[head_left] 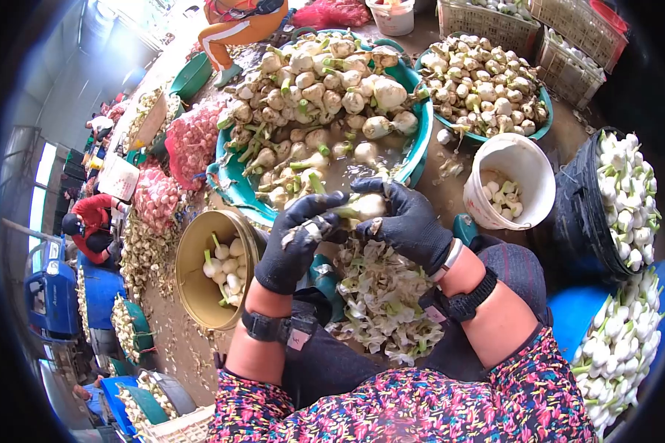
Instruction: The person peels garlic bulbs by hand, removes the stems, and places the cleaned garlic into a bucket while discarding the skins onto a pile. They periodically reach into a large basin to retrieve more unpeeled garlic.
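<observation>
Between my hands is a garlic bulb (367, 206), whitish with its stem end toward the left. My left hand (297, 240), in a dark glove with bits of peel stuck on it, pinches the stem end. My right hand (410, 227), gloved too, has its fingers closed round the bulb's right side. Just beyond them stands a teal tub (424, 144) of murky water, heaped with unpeeled garlic bulbs (314, 88). Below my hands lies a pile of peeled skins (388, 299) between my legs.
A tan bucket (187, 295) at left and a white bucket (536, 188) at right hold peeled bulbs. Another tub (442, 122) of unpeeled garlic stands behind. Black tub (576, 207), crates (488, 28) and pink net bags (192, 140) surround me. Other people (96, 221) work at left.
</observation>
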The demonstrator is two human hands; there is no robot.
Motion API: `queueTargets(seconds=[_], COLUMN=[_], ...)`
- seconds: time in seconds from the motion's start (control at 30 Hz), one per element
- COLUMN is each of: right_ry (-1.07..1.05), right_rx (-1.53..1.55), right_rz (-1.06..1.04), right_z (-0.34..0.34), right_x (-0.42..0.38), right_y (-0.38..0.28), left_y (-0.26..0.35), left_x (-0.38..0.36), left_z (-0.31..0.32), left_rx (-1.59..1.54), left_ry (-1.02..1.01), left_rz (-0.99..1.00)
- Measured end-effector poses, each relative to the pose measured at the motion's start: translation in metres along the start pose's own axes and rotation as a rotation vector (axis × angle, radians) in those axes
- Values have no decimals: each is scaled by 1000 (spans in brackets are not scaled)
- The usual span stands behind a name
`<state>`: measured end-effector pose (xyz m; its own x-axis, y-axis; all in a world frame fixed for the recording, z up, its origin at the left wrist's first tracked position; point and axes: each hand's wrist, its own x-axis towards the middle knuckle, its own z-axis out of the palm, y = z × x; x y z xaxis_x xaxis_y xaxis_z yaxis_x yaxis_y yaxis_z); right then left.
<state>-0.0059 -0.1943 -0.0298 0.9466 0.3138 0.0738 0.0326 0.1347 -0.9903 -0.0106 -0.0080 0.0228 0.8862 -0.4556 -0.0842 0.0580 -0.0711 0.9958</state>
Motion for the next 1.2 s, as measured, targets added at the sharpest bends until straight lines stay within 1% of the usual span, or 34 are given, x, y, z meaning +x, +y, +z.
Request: queueTargets(seconds=[0.07, 0.1, 0.13, 0.2, 0.23, 0.3, 0.37, 0.43, 0.47, 0.5, 0.53, 0.6, 0.63, 0.67, 0.7, 0.73, 0.77, 0.8, 0.83, 0.87, 0.9, 0.93, 0.97, 1.0, 1.03, 1.07, 1.1, 1.13, 1.17, 1.2], right_ry=[80, 69, 61, 51, 30, 55, 87, 134, 137, 151, 163, 181, 186, 190, 192, 215, 235, 235, 247, 257, 277, 277, 260, 244, 245, 203, 151, 154, 16, -127], right_rx=[337, 375, 369, 389, 190, 157, 122, 424, 423, 477, 531, 501, 513, 526, 527, 474, 420, 420, 272, 122, -177, -178, -261, -342, -341, 126, 588, 587, 728, 865], right_rz=[20, 24, 26, -71, -167, -185, -209, -43, -42, 47, 136, 125, 119, 113, 111, 18, -74, -74, -159, -242, -273, -273, -310, -346, -346, -86, 179, 179, 297, 416], right_z=[10, 14, 18, 27, 25, 28, 29, 30, 28, 25, 23, 22, 21, 21, 23, 26, 29, 30, 31, 31, 27, 26, 26, 26, 26, 26, 25, 19, 11, 7], right_x=[-4, -7, -9, -11, -9, -9, -9, -9, -10, -11, -11, -10, -10, -9, -9, -10, -10, -10, -10, -11, -11, -11, -11, -11, -11, -12, -11, -9, -7, -5], right_y=[-5, -8, -7, -4, 1, 1, 2, 4, 1, -5, -8, -7, -7, -8, -5, 0, 3, 5, 7, 8, 11, 13, 13, 11, 9, -2, -9, -6, -2, 3], left_y=[-3, -12, -16, -38, -44, -34, -35, -33, -25, -21, -22, -25, -35, -35, -34, -34, -32, -29, -28, -28, -30, -32, -35, -40, -43, -40, -36, -34, -35, -37], left_x=[-10, -4, -8, -4, -5, -4, -4, -5, -7, -9, -9, -10, -9, -8, -7, -7, -5, -3, -2, -2, -3, -3, -2, 1, 2, -1, -6, -10, -11, -11], left_z=[3, -6, -6, -7, -5, 6, 5, 6, 7, 8, 8, 7, 7, 6, 3, 2, 1, 0, -1, 1, 5, 7, 4, -1, -5, -4, -1, 1, 1, 0], left_rx=[-57, 648, 869, 822, 821, 241, 204, 166, 121, 76, 76, -24, -26, -26, 322, 670, 670, 812, 955, 954, 780, 606, 606, 742, 876, 875, 449, 26, 148, 147], left_ry=[239, 151, 119, 199, 204, 311, 303, 291, 273, 254, 253, 275, 325, 321, 304, 280, 280, 239, 197, 198, 223, 245, 245, 261, 276, 274, 270, 253, 295, 294], left_rz=[28, 358, 322, 595, 590, 289, 278, 267, 217, 166, 165, 194, 214, 215, 351, 483, 484, 539, 594, 594, 467, 341, 342, 488, 634, 633, 369, 102, 187, 185])
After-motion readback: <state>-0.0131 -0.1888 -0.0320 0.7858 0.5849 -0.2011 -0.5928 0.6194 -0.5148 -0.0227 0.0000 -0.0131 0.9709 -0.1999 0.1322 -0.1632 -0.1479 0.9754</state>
